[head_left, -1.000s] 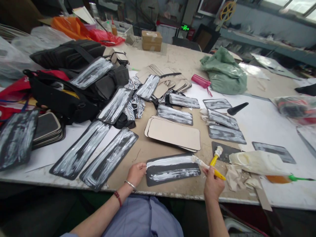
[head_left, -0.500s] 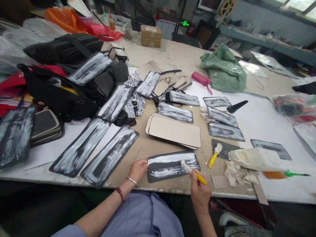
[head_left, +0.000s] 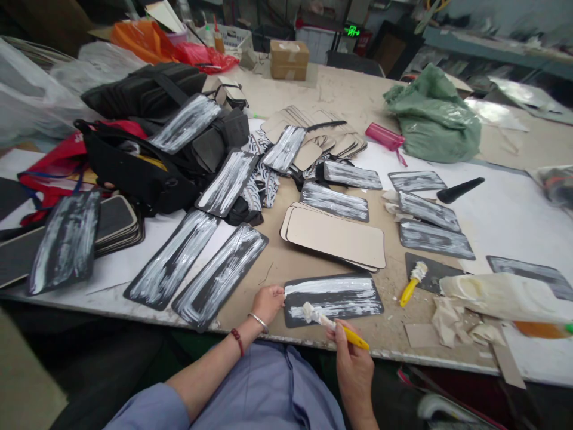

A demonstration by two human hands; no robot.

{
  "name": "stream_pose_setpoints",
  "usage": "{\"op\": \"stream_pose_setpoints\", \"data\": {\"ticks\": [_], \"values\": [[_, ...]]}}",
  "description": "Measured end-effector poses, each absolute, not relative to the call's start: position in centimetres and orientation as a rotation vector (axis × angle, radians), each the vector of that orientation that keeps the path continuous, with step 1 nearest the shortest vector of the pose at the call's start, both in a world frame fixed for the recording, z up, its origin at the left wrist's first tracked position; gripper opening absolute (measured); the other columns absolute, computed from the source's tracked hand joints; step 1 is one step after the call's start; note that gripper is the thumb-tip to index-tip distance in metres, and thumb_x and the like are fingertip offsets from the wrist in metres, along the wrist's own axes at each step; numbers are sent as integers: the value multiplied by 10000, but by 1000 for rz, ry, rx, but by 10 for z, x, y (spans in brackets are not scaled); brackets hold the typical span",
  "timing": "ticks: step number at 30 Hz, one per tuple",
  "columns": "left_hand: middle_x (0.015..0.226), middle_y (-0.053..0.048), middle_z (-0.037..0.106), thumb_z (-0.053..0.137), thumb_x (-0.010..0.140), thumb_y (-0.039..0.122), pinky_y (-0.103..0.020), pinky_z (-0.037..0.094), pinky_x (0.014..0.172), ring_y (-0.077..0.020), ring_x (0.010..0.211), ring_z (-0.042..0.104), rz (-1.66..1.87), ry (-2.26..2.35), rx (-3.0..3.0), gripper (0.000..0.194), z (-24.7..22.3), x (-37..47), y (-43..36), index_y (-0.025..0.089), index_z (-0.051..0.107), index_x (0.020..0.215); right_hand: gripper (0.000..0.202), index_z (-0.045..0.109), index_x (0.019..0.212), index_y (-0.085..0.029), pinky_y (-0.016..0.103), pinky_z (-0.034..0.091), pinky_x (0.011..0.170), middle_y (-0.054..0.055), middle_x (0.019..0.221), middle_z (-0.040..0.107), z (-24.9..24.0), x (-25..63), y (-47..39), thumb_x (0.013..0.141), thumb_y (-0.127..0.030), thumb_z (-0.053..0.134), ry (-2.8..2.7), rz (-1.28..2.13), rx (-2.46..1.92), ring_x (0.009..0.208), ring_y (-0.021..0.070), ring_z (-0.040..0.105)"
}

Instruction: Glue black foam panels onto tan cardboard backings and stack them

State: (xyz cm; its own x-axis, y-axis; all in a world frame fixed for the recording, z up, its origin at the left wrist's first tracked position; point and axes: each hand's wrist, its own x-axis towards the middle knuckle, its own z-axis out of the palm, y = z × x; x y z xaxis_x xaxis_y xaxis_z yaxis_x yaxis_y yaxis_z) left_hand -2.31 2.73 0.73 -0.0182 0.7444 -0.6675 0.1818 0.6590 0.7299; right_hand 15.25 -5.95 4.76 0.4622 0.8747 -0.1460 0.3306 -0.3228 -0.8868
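A dark rectangular panel (head_left: pixel 333 298) streaked with white paste lies flat near the table's front edge. My left hand (head_left: pixel 269 303) pinches its left end between thumb and fingers. In my right hand (head_left: pixel 353 358) is a yellow-handled brush (head_left: pixel 344 334), its white-coated bristles on the lower left part of the panel. Just behind the panel sits a small stack of beige-faced panels (head_left: pixel 333 236). More white-streaked panels (head_left: pixel 219 278) lie to the left. A second yellow-handled brush (head_left: pixel 412 283) rests on a dark panel to the right.
A whitish plastic container (head_left: pixel 496 292) lies at the right beside crumpled scraps (head_left: pixel 447 322). Black bags (head_left: pixel 134 167) and more coated panels crowd the left. Farther back are a green plastic bag (head_left: pixel 436 119), a pink pouch (head_left: pixel 384 136) and a cardboard box (head_left: pixel 289 60).
The brush in my right hand has moved left along the panel, toward its lower left. More white covers the lower strip. My left hand keeps its hold; the view has turned slightly left.
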Motion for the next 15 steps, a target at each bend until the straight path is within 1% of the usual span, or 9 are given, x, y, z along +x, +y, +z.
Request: {"op": "stream_pose_setpoints", "data": {"ticks": [4, 7, 9, 13, 15], "values": [[493, 37, 537, 474, 631, 149, -209, 422, 548, -119, 532, 543, 530, 1553, 795, 106, 9, -23, 28, 166, 568, 585, 417, 637, 876, -147, 341, 542, 625, 101, 818, 667, 51, 161, -63, 757, -536, 547, -991, 882, -1899, 644, 224, 640], [492, 38, 542, 477, 636, 150, -208, 427, 555, -121, 536, 550, 531, 1552, 795, 106, 8, -23, 28, 167, 568, 584, 430, 636, 879, -148, 343, 538, 643, 97, 782, 672, 52, 161, -60, 755, -548, 544, -959, 800, -1955, 666, 236, 646], [495, 37, 548, 476, 640, 146, -205, 424, 548, -119, 533, 551, 530, 1551, 795, 107, 8, -24, 28, 165, 570, 593, 420, 635, 879, -150, 340, 542, 637, 96, 789, 671, 53, 157, -56, 758, -542, 546, -950, 803, -1918, 656, 231, 644], [494, 36, 552, 476, 643, 136, -199, 397, 509, -111, 502, 536, 519, 1550, 790, 108, 7, -24, 28, 159, 578, 615, 401, 637, 845, -146, 332, 553, 574, 99, 808, 662, 51, 145, -49, 755, -528, 557, -987, 925, -1790, 597, 212, 635], [480, 37, 541, 478, 645, 132, -197, 381, 494, -109, 490, 527, 516, 1552, 787, 109, 6, -24, 28, 157, 576, 606, 394, 639, 842, -148, 337, 552, 586, 100, 804, 662, 50, 141, -46, 756, -524, 558, -1000, 894, -1794, 608, 215, 637]]}}
